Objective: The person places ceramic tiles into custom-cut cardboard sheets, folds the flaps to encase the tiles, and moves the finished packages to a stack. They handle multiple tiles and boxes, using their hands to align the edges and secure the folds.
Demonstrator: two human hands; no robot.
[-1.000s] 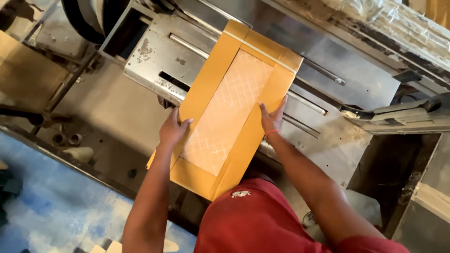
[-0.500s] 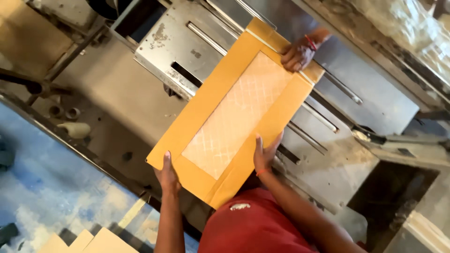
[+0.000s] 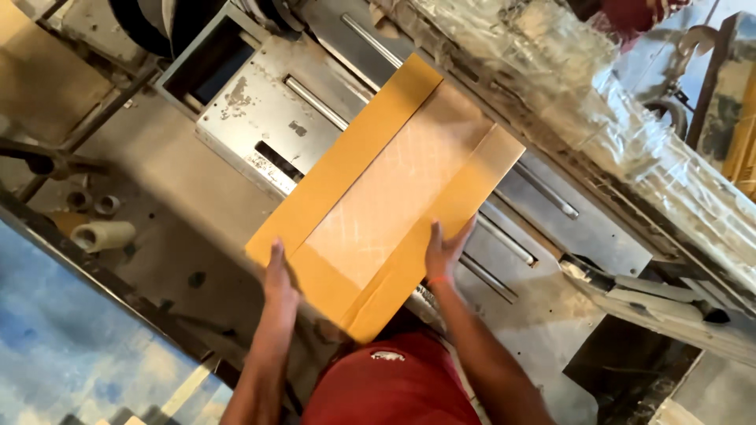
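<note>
Head view: a worn, scratched grey metal machine bed (image 3: 260, 118) with long slots and rails fills the workshop scene; crinkled clear plastic sheeting (image 3: 551, 71) lies along its far side. A flat yellow-brown cardboard sheet (image 3: 386, 197), paler crosshatched centre, lies slantwise on the bed. Left hand (image 3: 277, 279) and right hand (image 3: 445, 248) press flat, fingers extended, against its near edges.

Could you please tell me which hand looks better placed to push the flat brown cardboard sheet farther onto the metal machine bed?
Probably the right hand: it lies flat on the flat brown cardboard sheet, while the left hand only touches its near-left edge.
</note>
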